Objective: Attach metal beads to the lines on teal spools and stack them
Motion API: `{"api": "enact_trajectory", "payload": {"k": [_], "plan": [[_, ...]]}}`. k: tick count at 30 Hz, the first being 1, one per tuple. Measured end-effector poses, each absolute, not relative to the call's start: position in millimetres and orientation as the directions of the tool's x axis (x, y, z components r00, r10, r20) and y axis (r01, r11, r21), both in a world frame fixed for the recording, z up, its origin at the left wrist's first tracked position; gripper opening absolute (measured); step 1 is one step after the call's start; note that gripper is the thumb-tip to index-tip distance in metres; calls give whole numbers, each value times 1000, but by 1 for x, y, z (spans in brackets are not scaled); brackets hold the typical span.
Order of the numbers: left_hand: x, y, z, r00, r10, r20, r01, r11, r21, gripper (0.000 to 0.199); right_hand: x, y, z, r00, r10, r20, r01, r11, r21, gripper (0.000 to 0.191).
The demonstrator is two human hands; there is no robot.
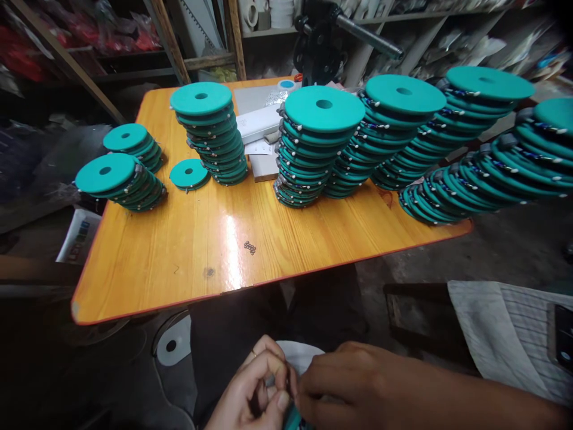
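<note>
At the bottom of the head view, my left hand (262, 385) is closed in a pinch, thumb against the fingertips. My right hand (344, 382) meets it from the right, its fingers pressed together. What the fingertips grip is small and hidden between them. Under the hands shows a sliver of a teal disc (293, 418), mostly covered. A pale round surface (301, 352) lies just beyond my fingers. On the wooden table (179, 286) ahead sits a little cluster of small dark rings (249, 247).
Tall stacks of teal discs, one near the middle (324, 110), stand along the table, with cords and white tips at their rims. Shorter stacks (105, 173) and a single flat disc (188, 174) are leftward. A dark stand with a metal rod (369, 36) rises behind. A phone (564, 334) lies at right.
</note>
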State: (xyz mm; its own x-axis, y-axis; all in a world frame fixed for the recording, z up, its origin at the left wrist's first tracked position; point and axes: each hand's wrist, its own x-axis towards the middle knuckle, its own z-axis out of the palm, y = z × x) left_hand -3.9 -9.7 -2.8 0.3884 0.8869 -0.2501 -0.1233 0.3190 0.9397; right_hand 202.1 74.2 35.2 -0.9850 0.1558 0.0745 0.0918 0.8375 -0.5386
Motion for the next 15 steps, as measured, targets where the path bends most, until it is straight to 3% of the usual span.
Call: {"api": "enact_trajectory", "payload": {"k": [7,15], "plan": [[-11,-11,-6,493,823,-283,-219,432,875,35,205,68,30,-960,242,144,67,694,-717,15],[-9,-12,-15,558,770,-311,-209,493,844,41,206,68,29,-967,234,97,67,607,-791,17]]}}
